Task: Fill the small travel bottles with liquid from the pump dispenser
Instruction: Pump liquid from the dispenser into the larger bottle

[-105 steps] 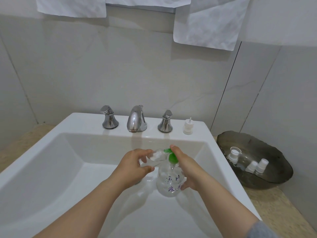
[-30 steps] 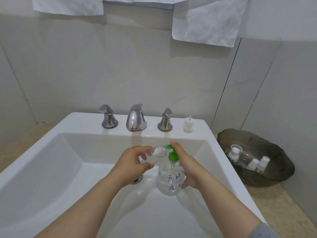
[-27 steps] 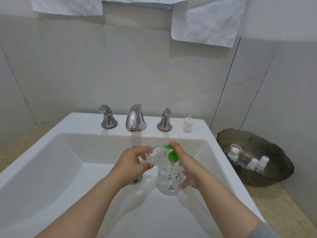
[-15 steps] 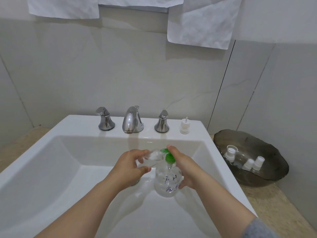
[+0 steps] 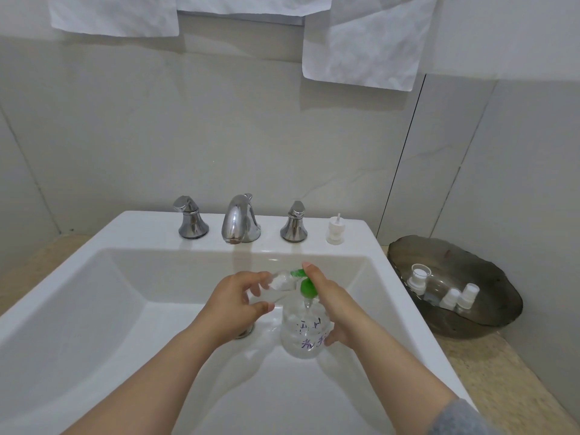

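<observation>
Over the white sink, the left hand pinches a small clear travel bottle between thumb and fingers, its mouth at the green pump nozzle. The right hand curls around the clear pump dispenser, index finger lying on the pump head.

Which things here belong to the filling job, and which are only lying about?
Job: dispenser, small bottle at its spout, loose cap, spare bottles in the dish.
Lying about: tap, towels.
</observation>
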A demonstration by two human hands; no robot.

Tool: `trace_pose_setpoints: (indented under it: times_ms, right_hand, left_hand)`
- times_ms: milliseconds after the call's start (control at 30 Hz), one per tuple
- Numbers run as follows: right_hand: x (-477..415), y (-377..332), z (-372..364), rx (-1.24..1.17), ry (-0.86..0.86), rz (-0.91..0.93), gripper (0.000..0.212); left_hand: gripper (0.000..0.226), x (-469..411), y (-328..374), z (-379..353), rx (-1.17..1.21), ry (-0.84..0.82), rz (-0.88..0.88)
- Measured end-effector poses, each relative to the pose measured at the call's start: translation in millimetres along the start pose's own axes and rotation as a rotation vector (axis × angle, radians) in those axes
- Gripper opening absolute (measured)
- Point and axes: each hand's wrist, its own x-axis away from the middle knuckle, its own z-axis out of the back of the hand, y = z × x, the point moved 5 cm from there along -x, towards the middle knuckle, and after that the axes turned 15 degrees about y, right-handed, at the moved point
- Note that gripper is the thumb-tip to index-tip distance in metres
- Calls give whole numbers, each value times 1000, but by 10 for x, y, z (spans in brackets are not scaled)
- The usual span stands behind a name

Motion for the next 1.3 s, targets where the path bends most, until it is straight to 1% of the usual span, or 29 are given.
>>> trace_pose_setpoints:
  times_ms: [133,300,433,667,833,933,1067,1233,1300]
  right_hand:
    - [-32,9,-30,-1,-28,-16,68]
    - [-32,13,-69,17,-65,-59,96]
    - [1,-4,-72,4,-75,-64,99]
    - [3,-2,-58,-11,-49,-64,88]
    - [24,-45,-27,12,-49,-28,67]
    - [39,-55,-10,22,-43,-9,61]
    - [90,-80,30,24,-18,8,48]
    - [53,-49,41,23,-4,-3,56]
    - [18,-27,20,9,-30,-13,65]
  left_hand:
    - [38,-5,18,26,35,8,5]
    - [34,-23,19,32,69,13,-6]
    - [35,-19,1,27,60,15,1]
    - [36,-12,13,20,36,20,-3]
    - [37,1,8,8,6,11,-6]
    - [42,15,-5,-11,-24,-6,-6]
    - [37,21,7,-7,-39,-6,-14]
    - [38,11,6,7,-38,-8,-11]
    - [34,3,15,19,-25,-12,-18]
